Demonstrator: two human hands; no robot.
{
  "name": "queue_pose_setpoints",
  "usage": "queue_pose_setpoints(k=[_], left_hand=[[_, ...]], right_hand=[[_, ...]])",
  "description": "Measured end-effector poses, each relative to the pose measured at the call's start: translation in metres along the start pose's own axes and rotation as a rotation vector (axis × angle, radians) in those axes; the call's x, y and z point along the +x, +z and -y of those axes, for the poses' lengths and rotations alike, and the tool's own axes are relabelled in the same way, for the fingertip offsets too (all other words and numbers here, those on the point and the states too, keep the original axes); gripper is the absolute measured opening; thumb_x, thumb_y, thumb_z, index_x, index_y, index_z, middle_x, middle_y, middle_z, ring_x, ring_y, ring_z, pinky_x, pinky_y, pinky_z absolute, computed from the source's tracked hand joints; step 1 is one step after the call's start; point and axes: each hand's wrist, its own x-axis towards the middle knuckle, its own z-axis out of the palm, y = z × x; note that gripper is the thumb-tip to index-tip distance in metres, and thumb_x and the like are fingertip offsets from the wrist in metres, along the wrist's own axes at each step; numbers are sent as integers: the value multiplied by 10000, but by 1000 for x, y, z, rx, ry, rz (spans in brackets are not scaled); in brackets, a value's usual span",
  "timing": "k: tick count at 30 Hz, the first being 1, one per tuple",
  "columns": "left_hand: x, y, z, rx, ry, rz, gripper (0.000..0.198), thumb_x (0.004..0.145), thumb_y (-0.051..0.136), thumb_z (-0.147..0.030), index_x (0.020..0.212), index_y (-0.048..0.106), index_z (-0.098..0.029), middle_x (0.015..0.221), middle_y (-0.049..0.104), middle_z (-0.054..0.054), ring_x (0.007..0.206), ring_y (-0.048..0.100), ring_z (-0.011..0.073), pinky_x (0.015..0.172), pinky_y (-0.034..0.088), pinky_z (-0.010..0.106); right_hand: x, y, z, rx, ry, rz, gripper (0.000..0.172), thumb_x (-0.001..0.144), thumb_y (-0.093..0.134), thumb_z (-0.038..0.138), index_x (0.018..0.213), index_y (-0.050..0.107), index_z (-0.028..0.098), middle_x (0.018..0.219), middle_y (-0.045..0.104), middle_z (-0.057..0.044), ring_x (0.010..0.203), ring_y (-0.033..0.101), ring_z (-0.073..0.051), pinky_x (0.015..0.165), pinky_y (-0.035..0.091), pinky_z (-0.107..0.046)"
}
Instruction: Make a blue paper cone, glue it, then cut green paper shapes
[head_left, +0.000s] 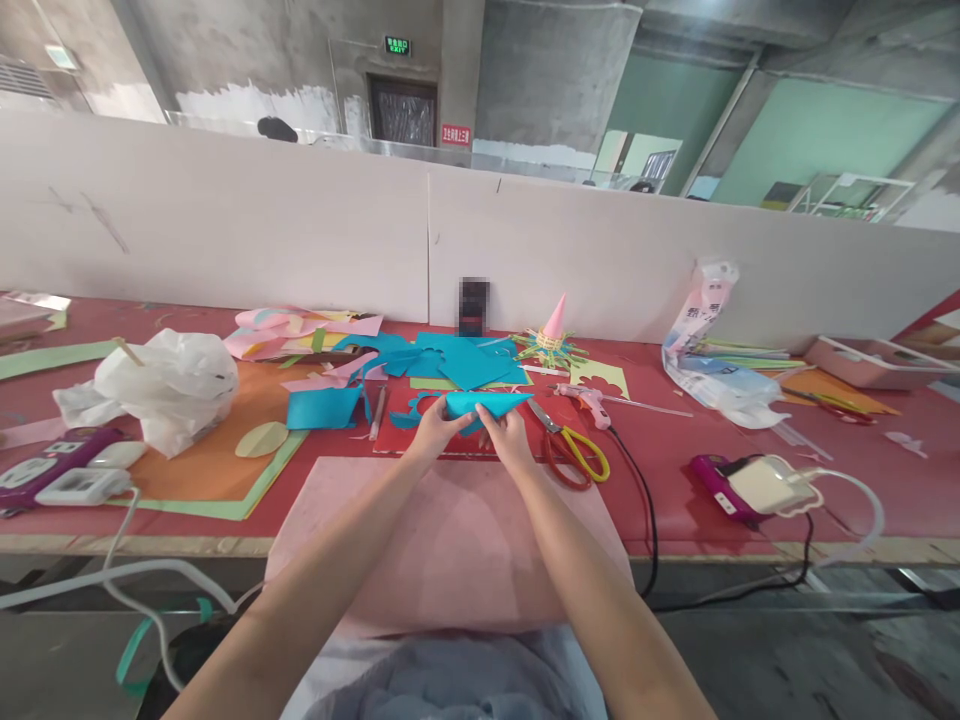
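Both my hands hold a folded piece of blue paper (pixel 486 404) that tapers to a point on the right. My left hand (pixel 433 430) pinches its left end with closed fingers. My right hand (pixel 507 436) grips its lower middle, fingers curled under it. They hover above a large pink sheet (pixel 450 540) that lies on the red table (pixel 675 480) and hangs over its front edge. Just beyond the hands lie more blue paper scraps (pixel 442 358) and a red sheet (pixel 397 432).
Scissors with red and yellow handles (pixel 571 450) lie right of my hands, beside a pink glue gun (pixel 592 402) with a black cord. A white plastic bag (pixel 161 385) and a power strip (pixel 52 470) sit at left. A pink paper cone (pixel 553 322) stands by the white partition (pixel 300 230).
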Motion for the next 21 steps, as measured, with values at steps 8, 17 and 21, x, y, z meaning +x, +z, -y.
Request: queue_pose_setpoints(k=[8, 17, 21], left_hand=[[3, -1, 3, -34, 10, 34, 431, 583, 712, -389, 911, 565, -151, 782, 636, 20, 726, 597, 157, 670, 486, 287], [6, -3, 11, -8, -11, 74, 465, 571, 721, -380, 945, 574, -146, 833, 665, 40, 760, 622, 182, 732, 496, 347], [7, -7, 11, -70, -11, 18, 494, 544, 741, -386, 944, 592, -136, 858, 676, 62, 786, 628, 194, 763, 492, 363]], right_hand=[[0, -1, 6, 25, 18, -7, 319, 719, 559, 517, 676, 484, 209, 415, 512, 45, 349, 516, -152, 374, 390, -251], [6, -7, 2, -68, 40, -52, 407, 764, 429, 579, 849, 535, 195, 469, 550, 25, 445, 558, -178, 486, 440, -278], [11, -25, 7, -377, 14, -252, 477, 822, 285, 563, 862, 579, 189, 640, 633, -47, 675, 606, -206, 642, 434, -292]])
